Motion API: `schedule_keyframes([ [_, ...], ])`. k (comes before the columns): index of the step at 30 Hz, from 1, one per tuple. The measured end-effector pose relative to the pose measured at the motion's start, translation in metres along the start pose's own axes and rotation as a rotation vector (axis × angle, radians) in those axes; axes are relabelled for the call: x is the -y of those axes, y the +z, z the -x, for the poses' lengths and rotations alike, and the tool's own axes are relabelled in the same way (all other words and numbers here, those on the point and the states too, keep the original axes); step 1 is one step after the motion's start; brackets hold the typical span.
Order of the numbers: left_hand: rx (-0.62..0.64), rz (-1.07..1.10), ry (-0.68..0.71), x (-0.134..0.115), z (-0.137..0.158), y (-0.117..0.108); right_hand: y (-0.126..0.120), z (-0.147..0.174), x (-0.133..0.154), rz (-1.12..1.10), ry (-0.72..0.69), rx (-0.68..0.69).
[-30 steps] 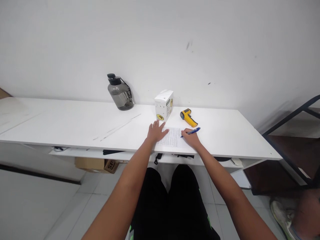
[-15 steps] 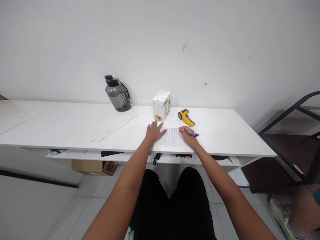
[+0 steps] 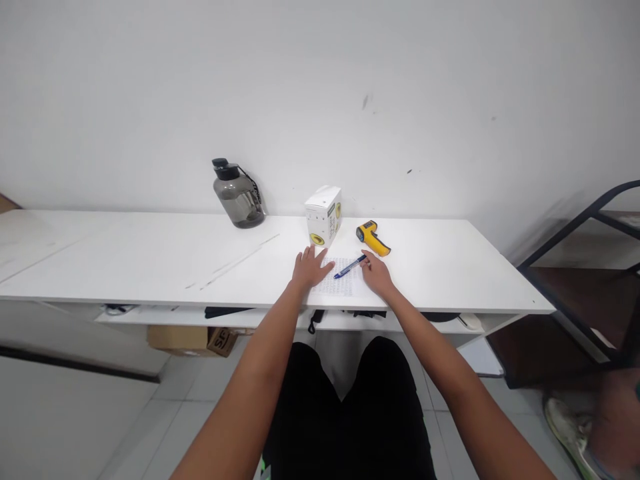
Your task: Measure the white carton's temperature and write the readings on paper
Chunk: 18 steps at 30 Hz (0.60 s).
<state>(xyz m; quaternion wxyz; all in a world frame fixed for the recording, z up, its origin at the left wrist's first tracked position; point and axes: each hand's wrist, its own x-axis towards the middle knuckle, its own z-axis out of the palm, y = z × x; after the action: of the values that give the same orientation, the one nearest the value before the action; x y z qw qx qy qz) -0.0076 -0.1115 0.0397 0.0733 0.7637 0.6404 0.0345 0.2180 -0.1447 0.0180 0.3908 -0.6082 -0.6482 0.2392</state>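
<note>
A sheet of paper (image 3: 333,287) covered in rows of handwriting lies near the front edge of the white table. My left hand (image 3: 309,268) rests flat with fingers spread on the paper's left side, just in front of a white box (image 3: 323,217) with avocado pictures. The fingers of my right hand (image 3: 376,272), at the paper's right side, pinch one end of a blue pen (image 3: 349,267). The pen slants across the writing, its other end pointing left and towards me. Behind my right hand lies a yellow and black infrared thermometer (image 3: 374,239).
A grey water bottle (image 3: 239,197) with a black lid stands by the wall. Below the tabletop (image 3: 125,257) a shelf holds dark items, and a cardboard box (image 3: 185,339) sits beneath. A dark metal rack (image 3: 565,320) and another person's shoe (image 3: 565,427) are at right.
The pen has swung round in my right hand: it stuck out to the right of the hand, and now it lies leftward over the paper. My left hand stays in place.
</note>
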Motion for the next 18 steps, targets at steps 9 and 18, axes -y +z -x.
schedule_keyframes([
  [9, -0.008, 0.01, 0.009, 0.002, 0.0, 0.002, -0.032, -0.054, 0.015, 0.295, 0.073, 0.13],
  [18, -0.023, 0.021, 0.0, 0.002, 0.003, 0.001, -0.017, -0.084, 0.005, 0.597, 0.282, 0.007],
])
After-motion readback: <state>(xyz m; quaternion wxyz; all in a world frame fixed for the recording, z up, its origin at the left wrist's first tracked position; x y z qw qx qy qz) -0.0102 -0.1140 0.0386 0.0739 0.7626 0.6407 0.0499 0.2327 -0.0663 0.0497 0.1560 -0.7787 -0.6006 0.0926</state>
